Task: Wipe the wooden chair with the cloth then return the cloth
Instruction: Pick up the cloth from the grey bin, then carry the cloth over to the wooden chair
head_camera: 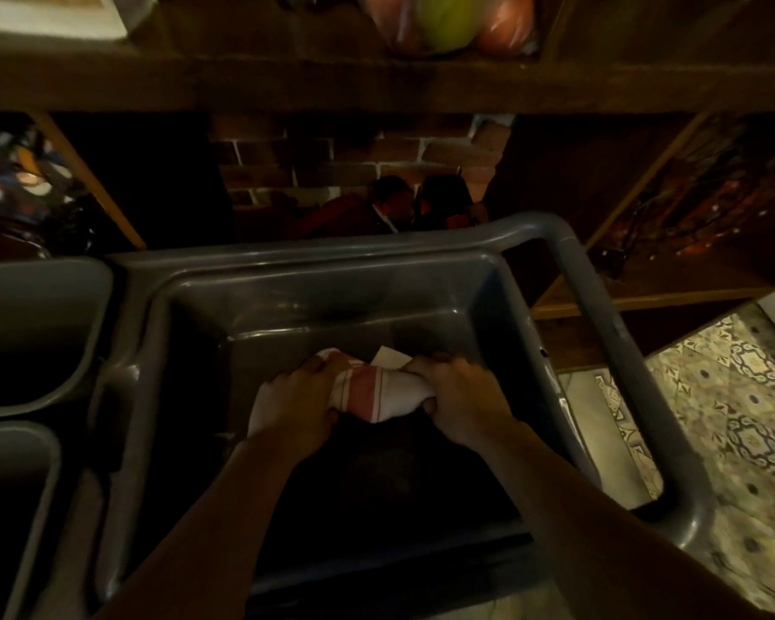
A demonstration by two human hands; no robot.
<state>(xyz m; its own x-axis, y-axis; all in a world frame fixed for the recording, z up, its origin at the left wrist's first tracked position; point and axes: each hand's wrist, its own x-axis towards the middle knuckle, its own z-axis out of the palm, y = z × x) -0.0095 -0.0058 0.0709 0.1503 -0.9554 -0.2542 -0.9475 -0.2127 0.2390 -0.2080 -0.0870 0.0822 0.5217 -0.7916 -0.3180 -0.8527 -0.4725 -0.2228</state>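
Observation:
A white cloth (379,393) with a red stripe is bunched between both hands, low inside a deep grey plastic tub (332,297) on a cart. My left hand (298,402) grips the cloth's left end. My right hand (459,393) is closed around its right end. A small white corner of cloth or paper (392,355) pokes up just behind the hands. No wooden chair is in view.
The cart's grey handle bar (618,360) runs along the right side. Two more grey bins (32,333) sit at the left. A dark wooden shelf (376,87) carrying bagged fruit (448,20) overhangs ahead. Patterned floor tiles (730,418) lie to the right.

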